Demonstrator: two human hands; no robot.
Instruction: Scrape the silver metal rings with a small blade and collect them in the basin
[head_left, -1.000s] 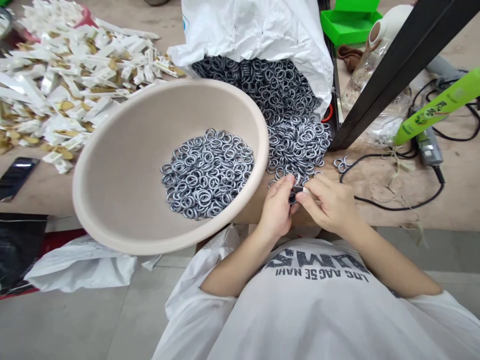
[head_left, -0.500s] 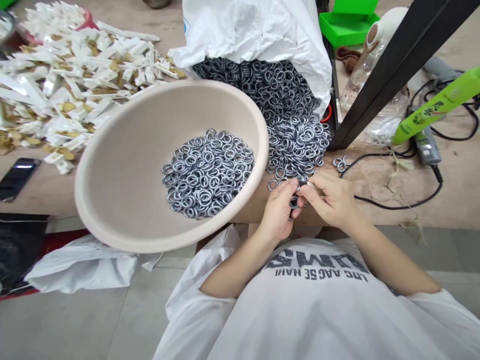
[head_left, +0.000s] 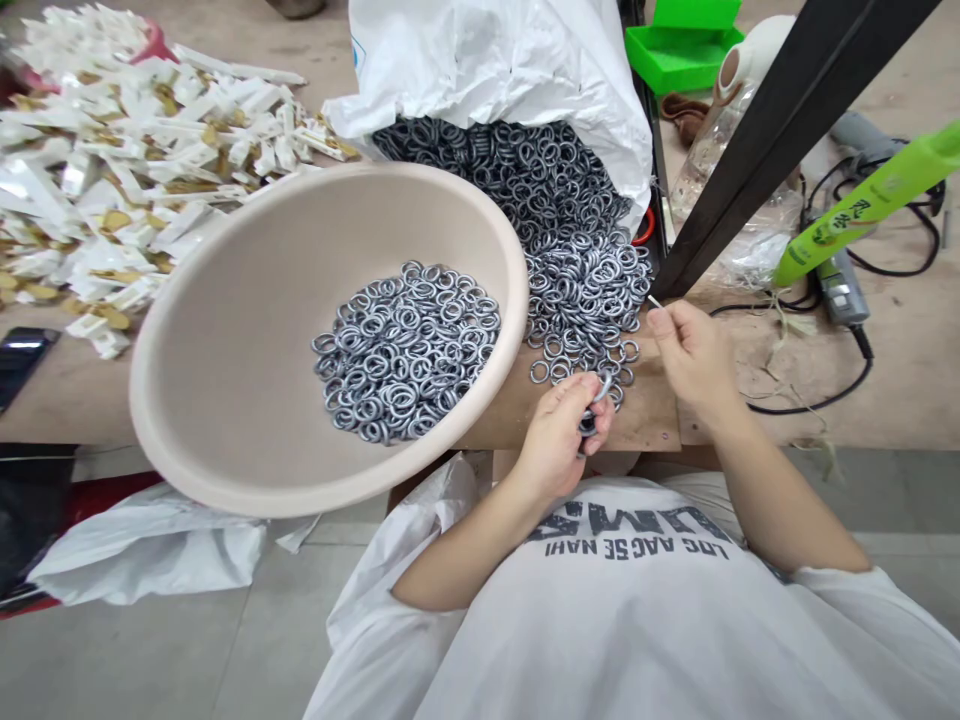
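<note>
We see the left hand (head_left: 559,435) curled low at the desk edge, its fingers (head_left: 576,398) closed narrow on a small dark ring (head_left: 587,424), with a bright metal ring (head_left: 601,389) rising just beside it; we can't tell if the rings are linked. The right hand (head_left: 694,350) is apart from the left, its fingers (head_left: 661,320) pinched narrow on a thin metal pin (head_left: 655,301), though the grip is partly hidden. Both hands work just in front of a loose heap of metal rings (head_left: 585,300), which looks kept there for easy reach. The heap spills from a white sack (head_left: 495,60) across the desk (head_left: 637,425) and touches neither hand's grip. To the left, a large beige bowl (head_left: 225,400) holds more rings (head_left: 401,350), and its rim walls off that side of the hands. A black metal bar (head_left: 787,140) slants down just past the right fingers and limits room there. Further out are a pile of white and gold plastic tags (head_left: 127,190), a phone (head_left: 22,350), a lime-green tube (head_left: 862,200), a green tray (head_left: 682,50), a clear plastic bottle (head_left: 720,130), a black cable (head_left: 810,405), and a white plastic bag (head_left: 150,560) on the floor.
</note>
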